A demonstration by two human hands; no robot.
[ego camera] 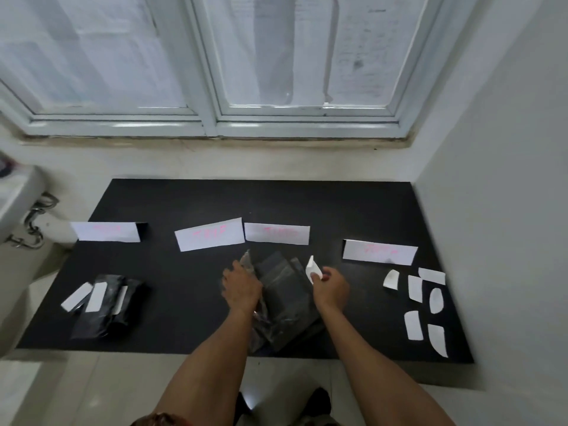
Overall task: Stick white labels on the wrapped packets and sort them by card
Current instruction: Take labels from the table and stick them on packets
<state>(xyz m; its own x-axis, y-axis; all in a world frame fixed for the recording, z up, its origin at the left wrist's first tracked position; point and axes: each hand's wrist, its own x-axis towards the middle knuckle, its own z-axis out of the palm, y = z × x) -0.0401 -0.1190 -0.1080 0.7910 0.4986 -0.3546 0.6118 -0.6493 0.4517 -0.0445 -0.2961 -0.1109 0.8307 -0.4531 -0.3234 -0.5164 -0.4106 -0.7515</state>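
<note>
While the broad matt black tabletop serves as the sorting field, four white paper cards with pink writing sit in a row across its far half, from the leftmost card to the rightmost card, apparently as headings for the piles. Near its front middle lies a loose heap of grey plastic-wrapped packets, probably those awaiting labels. At the front left, below the leftmost card, a smaller stack of dark labelled packets looks already sorted. Spare white paper labels lie scattered at the right, within easy reach. The hands are apart: the left hand lies on the heap's left side, seemingly steadying it, though blur hides whether it grips. The right hand pinches one small white label just above the heap, likely ready to stick.
</note>
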